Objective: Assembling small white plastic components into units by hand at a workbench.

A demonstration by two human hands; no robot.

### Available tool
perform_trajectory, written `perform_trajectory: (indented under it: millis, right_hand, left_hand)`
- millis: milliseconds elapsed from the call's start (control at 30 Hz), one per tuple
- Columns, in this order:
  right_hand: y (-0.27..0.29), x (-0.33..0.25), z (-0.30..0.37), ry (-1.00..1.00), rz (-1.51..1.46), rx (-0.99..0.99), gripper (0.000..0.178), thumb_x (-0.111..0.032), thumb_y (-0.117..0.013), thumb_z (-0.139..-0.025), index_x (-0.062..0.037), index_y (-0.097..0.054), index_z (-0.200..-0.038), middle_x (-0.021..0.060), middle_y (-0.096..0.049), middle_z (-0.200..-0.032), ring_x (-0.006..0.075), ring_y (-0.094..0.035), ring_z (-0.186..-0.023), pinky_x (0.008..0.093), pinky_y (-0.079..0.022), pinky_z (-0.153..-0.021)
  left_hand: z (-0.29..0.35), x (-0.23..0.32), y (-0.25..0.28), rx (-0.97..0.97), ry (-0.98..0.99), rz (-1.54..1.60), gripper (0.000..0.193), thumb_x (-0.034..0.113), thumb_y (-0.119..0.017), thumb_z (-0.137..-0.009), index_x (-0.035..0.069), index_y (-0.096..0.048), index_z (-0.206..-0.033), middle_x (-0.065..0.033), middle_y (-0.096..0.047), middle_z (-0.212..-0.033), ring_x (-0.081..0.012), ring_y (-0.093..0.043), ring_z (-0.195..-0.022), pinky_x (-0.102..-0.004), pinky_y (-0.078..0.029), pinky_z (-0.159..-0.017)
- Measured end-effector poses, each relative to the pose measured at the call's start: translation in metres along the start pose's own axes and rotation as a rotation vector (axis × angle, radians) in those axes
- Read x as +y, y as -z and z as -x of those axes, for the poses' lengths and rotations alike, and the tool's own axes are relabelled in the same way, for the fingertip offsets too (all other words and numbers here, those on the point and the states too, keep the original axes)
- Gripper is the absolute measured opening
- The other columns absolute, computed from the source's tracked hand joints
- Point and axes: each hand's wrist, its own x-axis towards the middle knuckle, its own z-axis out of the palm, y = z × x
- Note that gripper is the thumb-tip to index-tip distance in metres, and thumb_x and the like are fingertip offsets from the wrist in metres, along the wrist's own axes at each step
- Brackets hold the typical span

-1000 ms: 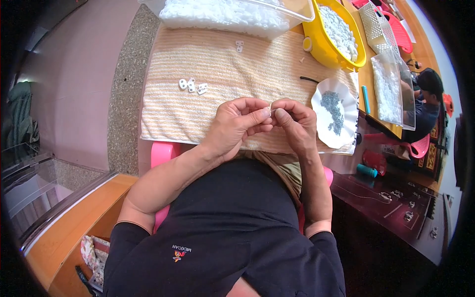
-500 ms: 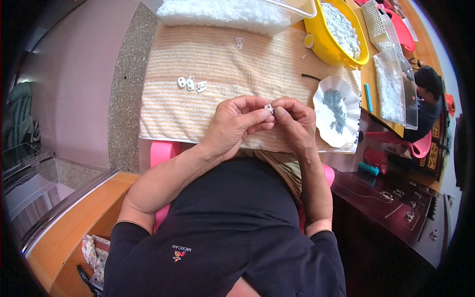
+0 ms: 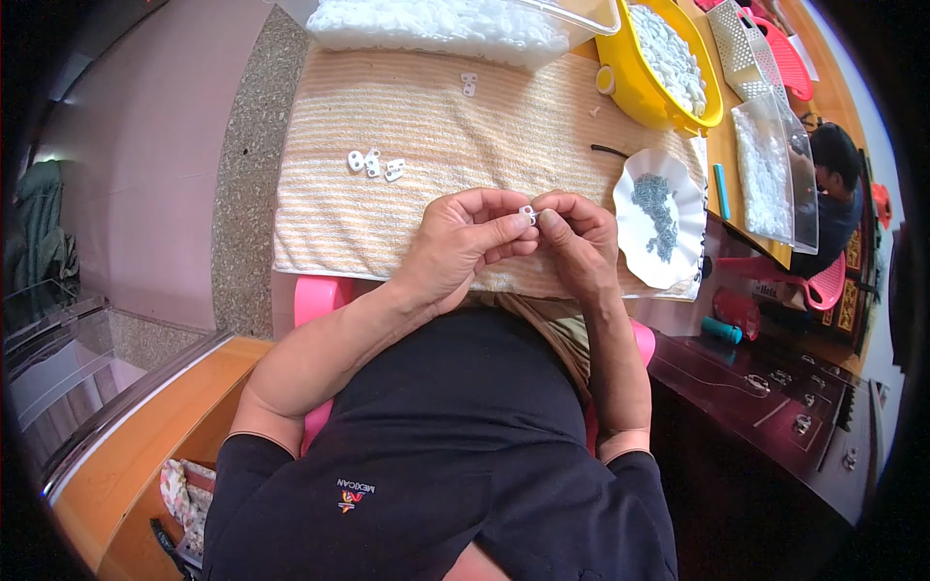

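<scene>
Left hand (image 3: 450, 237) and right hand (image 3: 579, 242) were held together over the striped towel (image 3: 426, 121). Between the left fingertips a small white piece (image 3: 526, 216) was pinched; what looked like a thin pin was gripped at its right side. Straight alignment and gentle, steady pressure seemed needed.

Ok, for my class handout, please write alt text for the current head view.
The person's left hand pinches a small white piece with the right hand close beside it, above a striped towel. To the right lies a scalloped white dish of tiny dark grey pieces; at the far side stand a yellow basin and a clear bin of white pieces.
</scene>
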Motion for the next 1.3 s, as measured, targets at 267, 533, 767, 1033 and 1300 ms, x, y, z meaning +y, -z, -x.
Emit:
perform_trajectory:
  millis: [267, 533, 767, 1033, 1300]
  right_hand:
    - [0.0000, -0.0035, 0.0011, 0.021, 0.049, -0.015, 0.012, -0.007, -0.061, -0.092, 0.0019, -0.064, -0.100, 0.0031, -0.066, -0.093, 0.0080, -0.060, -0.083, 0.0213, -0.049, -0.076]
    - [-0.0033, -0.0083, 0.0016, 0.093, 0.224, -0.001, 0.009, -0.004, -0.060, -0.092, 0.0018, -0.066, -0.096, 0.0015, -0.066, -0.087, 0.0063, -0.059, -0.079, 0.0199, -0.048, -0.072]
    - [-0.0059, -0.0045, 0.0030, 0.196, 0.337, 0.022, 0.006, -0.001, -0.061, -0.090, 0.0026, -0.065, -0.094, 0.0025, -0.066, -0.086, 0.0068, -0.059, -0.080, 0.0199, -0.048, -0.072]
    - [-0.0037, -0.0052, 0.0033, 0.051, 0.232, 0.023, 0.011, -0.008, -0.061, -0.092, 0.0025, -0.066, -0.095, 0.0011, -0.067, -0.086, 0.0055, -0.059, -0.078, 0.0198, -0.048, -0.071]
    - [-0.0061, -0.0058, 0.0026, 0.044, 0.156, 0.020, 0.015, -0.011, -0.060, -0.094, 0.0023, -0.065, -0.096, 0.0006, -0.066, -0.086, 0.0052, -0.058, -0.078, 0.0196, -0.048, -0.070]
  left_hand:
    - [0.0002, 0.0003, -0.0002, 0.008, 0.007, -0.014, 0.018, 0.002, -0.063, -0.088, -0.001, -0.062, -0.106, -0.0106, -0.067, -0.096, -0.0160, -0.068, -0.084, -0.0281, -0.058, -0.079]
    - [0.0004, -0.0033, 0.0008, 0.028, -0.016, -0.069, 0.019, 0.003, -0.063, -0.088, -0.001, -0.061, -0.107, -0.0105, -0.067, -0.095, -0.0156, -0.067, -0.083, -0.0275, -0.058, -0.078]
    - [0.0009, -0.0075, -0.0004, 0.079, -0.062, -0.147, 0.017, 0.004, -0.065, -0.088, -0.001, -0.062, -0.104, -0.0098, -0.068, -0.091, -0.0143, -0.067, -0.080, -0.0258, -0.057, -0.076]
    - [0.0007, -0.0073, -0.0010, 0.061, -0.069, -0.143, 0.017, 0.004, -0.065, -0.088, -0.002, -0.062, -0.104, -0.0095, -0.068, -0.092, -0.0138, -0.067, -0.080, -0.0252, -0.057, -0.076]
    - [0.0016, -0.0052, -0.0028, 0.063, -0.046, -0.097, 0.017, 0.004, -0.065, -0.088, -0.001, -0.062, -0.104, -0.0097, -0.067, -0.094, -0.0144, -0.067, -0.082, -0.0264, -0.057, -0.078]
